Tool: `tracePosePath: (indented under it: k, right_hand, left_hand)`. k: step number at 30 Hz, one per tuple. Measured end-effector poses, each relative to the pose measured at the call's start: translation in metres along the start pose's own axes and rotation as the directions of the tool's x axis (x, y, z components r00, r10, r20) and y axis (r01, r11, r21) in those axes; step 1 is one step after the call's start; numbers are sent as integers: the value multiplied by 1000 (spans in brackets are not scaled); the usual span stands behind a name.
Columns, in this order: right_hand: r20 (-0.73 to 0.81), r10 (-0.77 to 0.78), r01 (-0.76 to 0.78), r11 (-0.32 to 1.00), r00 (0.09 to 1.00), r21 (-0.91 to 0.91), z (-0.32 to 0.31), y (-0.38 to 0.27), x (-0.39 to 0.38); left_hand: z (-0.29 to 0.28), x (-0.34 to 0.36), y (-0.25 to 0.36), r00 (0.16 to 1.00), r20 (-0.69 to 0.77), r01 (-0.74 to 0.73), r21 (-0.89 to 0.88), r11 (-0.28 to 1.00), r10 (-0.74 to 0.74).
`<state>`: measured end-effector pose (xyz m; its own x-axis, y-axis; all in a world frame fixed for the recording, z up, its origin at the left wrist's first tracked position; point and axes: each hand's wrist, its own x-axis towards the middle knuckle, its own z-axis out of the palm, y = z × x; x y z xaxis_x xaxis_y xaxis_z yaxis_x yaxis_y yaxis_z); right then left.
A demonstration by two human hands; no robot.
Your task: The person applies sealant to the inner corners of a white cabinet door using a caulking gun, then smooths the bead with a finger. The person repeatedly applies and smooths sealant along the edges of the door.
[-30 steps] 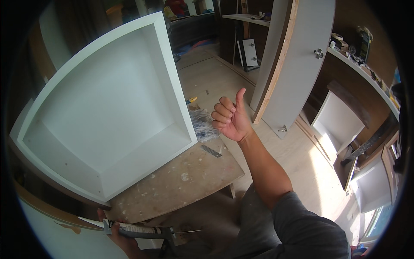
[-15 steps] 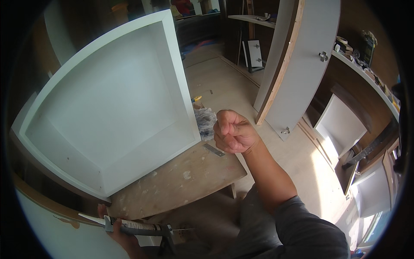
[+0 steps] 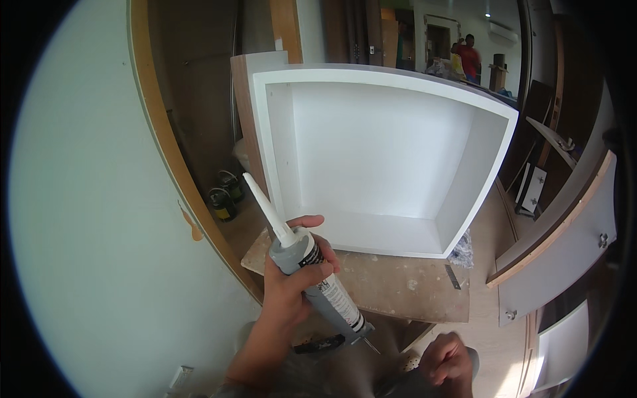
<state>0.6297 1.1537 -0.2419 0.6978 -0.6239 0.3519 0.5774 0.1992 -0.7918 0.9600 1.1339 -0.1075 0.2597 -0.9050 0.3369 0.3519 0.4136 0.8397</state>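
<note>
A caulking gun point(image 3: 323, 309) loaded with a sealant cartridge point(image 3: 339, 298) is gripped in my left hand point(image 3: 284, 292), thumb and fingers wrapped round its front end. Its long white nozzle point(image 3: 267, 209) points up and away to the left, in front of the lower left corner of a white open-fronted cabinet box point(image 3: 385, 74). That box stands on a stained low wooden bench point(image 3: 391, 286). Low at the right, near my knee, my right hand point(image 3: 446, 358) is curled closed, and no object shows in it.
A pale wall point(image 3: 86, 199) with a wooden edge strip runs along the left. Two dark paint cans point(image 3: 223, 204) stand behind it. A metal hinge strip point(image 3: 452, 277) lies on the bench. Leaning panels point(image 3: 564, 245) with hinges fill the right side. Far back is a person point(image 3: 470, 60) in red.
My view has swung left. The left hand has lifted the caulking gun from low at the left to in front of the cabinet. My right hand has dropped toward my knee, still closed.
</note>
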Motion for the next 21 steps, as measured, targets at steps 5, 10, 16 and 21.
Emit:
tracePosePath:
  k: [5, 10, 16, 21]
  right_hand:
    - [-345, 688, -763, 626, 638, -162, 63, 93, -47]
    - [-382, 95, -150, 982, 919, -117, 61, 124, -36]
    - [-153, -30, 30, 1000, 988, -3, 42, 132, 15]
    - [-247, -24, 40, 997, 969, 59, 52, 151, 12]
  left_hand:
    - [3, 3, 7, 993, 116, 15, -371, 929, 31]
    - [4, -6, -18, 982, 176, 54, -599, 799, 65]
    - [2, -6, -19, 978, 176, 58, -741, 669, 110]
    - [-9, -11, -15, 984, 169, 76, -701, 709, 61]
